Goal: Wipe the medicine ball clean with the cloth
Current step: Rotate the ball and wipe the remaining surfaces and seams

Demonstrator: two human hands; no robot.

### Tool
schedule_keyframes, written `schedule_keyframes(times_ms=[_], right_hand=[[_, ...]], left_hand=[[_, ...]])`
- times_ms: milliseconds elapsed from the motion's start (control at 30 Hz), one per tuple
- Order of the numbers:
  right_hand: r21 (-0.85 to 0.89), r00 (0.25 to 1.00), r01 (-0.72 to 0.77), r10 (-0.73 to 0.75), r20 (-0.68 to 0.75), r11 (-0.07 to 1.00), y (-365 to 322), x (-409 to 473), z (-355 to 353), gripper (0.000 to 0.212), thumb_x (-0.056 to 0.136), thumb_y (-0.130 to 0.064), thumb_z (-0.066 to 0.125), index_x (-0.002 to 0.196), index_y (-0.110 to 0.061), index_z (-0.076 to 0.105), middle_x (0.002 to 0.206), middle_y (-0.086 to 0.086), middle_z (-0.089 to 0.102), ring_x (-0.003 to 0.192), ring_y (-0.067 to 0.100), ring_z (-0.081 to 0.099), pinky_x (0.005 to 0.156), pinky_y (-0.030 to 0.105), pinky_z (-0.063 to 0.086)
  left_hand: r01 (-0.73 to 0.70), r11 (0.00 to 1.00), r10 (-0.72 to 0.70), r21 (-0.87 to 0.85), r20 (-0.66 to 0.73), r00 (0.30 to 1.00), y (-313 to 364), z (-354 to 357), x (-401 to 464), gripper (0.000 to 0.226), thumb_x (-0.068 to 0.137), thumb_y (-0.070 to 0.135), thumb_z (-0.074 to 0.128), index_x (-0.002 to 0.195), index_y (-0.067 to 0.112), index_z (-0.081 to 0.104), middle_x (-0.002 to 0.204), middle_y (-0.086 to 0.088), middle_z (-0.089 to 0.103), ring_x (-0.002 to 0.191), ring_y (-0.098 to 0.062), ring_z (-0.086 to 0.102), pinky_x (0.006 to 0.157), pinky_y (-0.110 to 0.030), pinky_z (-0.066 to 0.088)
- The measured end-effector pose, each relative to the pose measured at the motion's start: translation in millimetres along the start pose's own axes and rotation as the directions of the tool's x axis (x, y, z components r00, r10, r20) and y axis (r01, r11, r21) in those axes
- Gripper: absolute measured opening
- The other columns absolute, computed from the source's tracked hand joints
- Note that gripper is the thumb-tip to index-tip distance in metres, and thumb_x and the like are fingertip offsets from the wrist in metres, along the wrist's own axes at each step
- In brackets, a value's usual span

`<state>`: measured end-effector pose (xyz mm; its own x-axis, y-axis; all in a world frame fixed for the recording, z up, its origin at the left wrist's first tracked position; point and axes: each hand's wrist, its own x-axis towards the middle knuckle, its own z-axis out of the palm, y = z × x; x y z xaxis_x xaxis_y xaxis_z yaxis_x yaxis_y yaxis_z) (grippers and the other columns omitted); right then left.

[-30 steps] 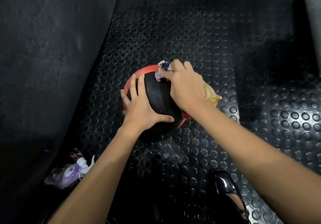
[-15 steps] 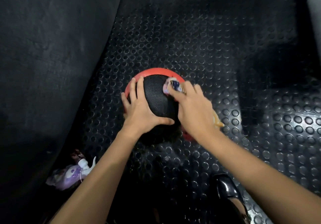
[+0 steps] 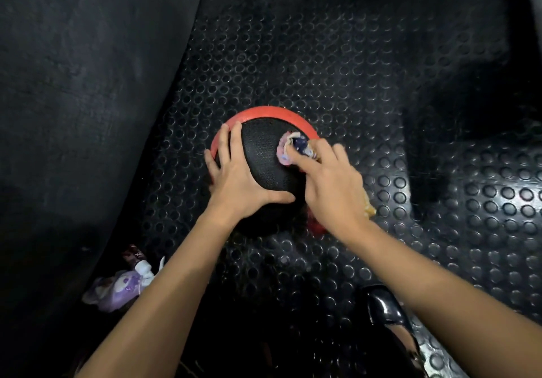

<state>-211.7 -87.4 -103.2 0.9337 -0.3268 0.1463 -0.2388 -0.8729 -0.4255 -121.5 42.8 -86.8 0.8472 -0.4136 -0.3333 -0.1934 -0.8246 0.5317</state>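
A black and red medicine ball (image 3: 261, 154) sits on the studded rubber floor in the middle of the head view. My left hand (image 3: 237, 178) lies flat on its left side, fingers straight and thumb spread across the near part. My right hand (image 3: 331, 184) presses a patterned pink, white and blue cloth (image 3: 289, 148) against the ball's right upper face, fingers curled over the bunched fabric. A yellow corner of the cloth (image 3: 368, 206) sticks out below my right palm.
A dark padded wall (image 3: 73, 98) rises along the left. A purple and white plush toy (image 3: 123, 286) lies on the floor by my left forearm. A glossy black shoe (image 3: 387, 307) shows at the bottom right. Studded mat (image 3: 337, 54) spreads beyond the ball.
My right hand slid the cloth from the ball's top rim down toward me across its right face. The ball's red upper rim is now uncovered. My left hand kept its place.
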Motion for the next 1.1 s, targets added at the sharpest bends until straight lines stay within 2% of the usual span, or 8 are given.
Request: schedule_keyframes(times_ms=[167, 367, 500, 633, 767, 867, 1000, 1100], right_hand=[[0.064, 0.979, -0.200, 0.197, 0.050, 0.978, 3.0, 38.0, -0.4, 0.052, 0.086, -0.001, 0.044, 0.124, -0.034, 0.059, 0.116, 0.000, 0.052, 0.099, 0.026, 0.045, 0.061, 0.033, 0.037], [0.022, 1.000, 0.013, -0.013, 0.025, 1.000, 2.9, -1.2, -5.0, 0.050, 0.079, -0.004, 0.047, 0.120, -0.028, 0.062, 0.106, 0.002, 0.057, 0.084, 0.026, 0.049, 0.054, 0.025, 0.031], [0.119, 0.951, -0.301, 0.290, 0.106, 0.946, 18.8, 31.7, 3.2, 0.053, 0.088, -0.001, 0.042, 0.123, -0.037, 0.058, 0.117, -0.002, 0.048, 0.102, 0.023, 0.043, 0.066, 0.030, 0.036], [0.245, 0.961, -0.243, 0.197, 0.196, 0.939, 31.7, 39.1, 3.4, 0.053, 0.090, -0.003, 0.042, 0.125, -0.039, 0.057, 0.112, -0.005, 0.048, 0.104, 0.021, 0.044, 0.076, 0.034, 0.041], [0.329, 0.952, -0.270, 0.200, 0.230, 0.905, 39.9, 51.1, 3.9, 0.051, 0.089, -0.003, 0.043, 0.123, -0.037, 0.060, 0.099, -0.010, 0.043, 0.105, 0.023, 0.049, 0.079, 0.034, 0.042], [0.256, 0.967, -0.239, 0.203, 0.156, 0.937, 23.1, 39.0, -1.4, 0.051, 0.092, -0.005, 0.043, 0.127, -0.039, 0.055, 0.108, -0.006, 0.047, 0.104, 0.021, 0.044, 0.078, 0.034, 0.042], [0.129, 0.996, -0.006, -0.006, 0.093, 0.992, 2.5, 23.4, -9.3, 0.052, 0.090, -0.007, 0.041, 0.130, -0.037, 0.052, 0.111, -0.002, 0.049, 0.096, 0.021, 0.042, 0.062, 0.031, 0.038], [0.077, 0.979, -0.142, 0.128, 0.161, 0.987, 13.5, 58.3, -8.1, 0.053, 0.091, -0.006, 0.039, 0.130, -0.040, 0.051, 0.110, -0.003, 0.045, 0.101, 0.022, 0.041, 0.067, 0.034, 0.037]], left_hand=[[0.116, 0.993, -0.116, -0.010, 0.021, 0.993, 10.6, -2.2, 3.5, 0.148, 0.043, 0.046, 0.091, 0.150, 0.029, -0.009, 0.158, 0.005, -0.016, 0.144, -0.033, -0.015, 0.113, -0.059, 0.009], [0.093, 0.996, -0.093, -0.018, 0.003, 0.996, 7.6, -2.5, 0.8, 0.149, 0.041, 0.046, 0.092, 0.150, 0.027, -0.008, 0.158, 0.001, -0.015, 0.144, -0.028, -0.014, 0.117, -0.053, -0.001], [0.140, 0.990, -0.140, 0.005, 0.049, 0.989, 11.1, -5.5, -0.2, 0.149, 0.043, 0.047, 0.091, 0.150, 0.029, -0.011, 0.157, 0.005, -0.017, 0.143, -0.037, -0.014, 0.112, -0.060, 0.009], [0.006, 0.978, -0.025, 0.209, 0.090, 0.996, 13.8, -13.6, 4.1, 0.147, 0.047, 0.059, 0.084, 0.150, 0.024, -0.014, 0.157, 0.008, -0.016, 0.144, -0.032, -0.015, 0.112, -0.064, 0.013], [-0.136, 0.886, 0.042, 0.444, 0.214, 0.976, 21.8, -23.9, 10.0, 0.142, 0.053, 0.067, 0.077, 0.149, 0.023, -0.018, 0.157, 0.010, -0.019, 0.145, -0.031, -0.014, 0.110, -0.060, 0.021], [-0.149, 0.874, 0.038, 0.463, 0.241, 0.970, 24.7, -26.9, 12.8, 0.141, 0.056, 0.063, 0.078, 0.149, 0.023, -0.020, 0.157, 0.008, -0.021, 0.145, -0.033, -0.016, 0.112, -0.057, 0.020], [-0.132, 0.888, 0.030, 0.441, 0.231, 0.972, 20.8, -25.6, 5.9, 0.140, 0.057, 0.057, 0.082, 0.149, 0.025, -0.019, 0.157, 0.011, -0.022, 0.145, -0.033, -0.017, 0.113, -0.058, 0.019], [-0.126, 0.887, 0.031, 0.445, 0.215, 0.976, 20.9, -22.8, -1.0, 0.140, 0.058, 0.055, 0.082, 0.149, 0.026, -0.019, 0.156, 0.012, -0.023, 0.144, -0.033, -0.017, 0.112, -0.060, 0.021]])
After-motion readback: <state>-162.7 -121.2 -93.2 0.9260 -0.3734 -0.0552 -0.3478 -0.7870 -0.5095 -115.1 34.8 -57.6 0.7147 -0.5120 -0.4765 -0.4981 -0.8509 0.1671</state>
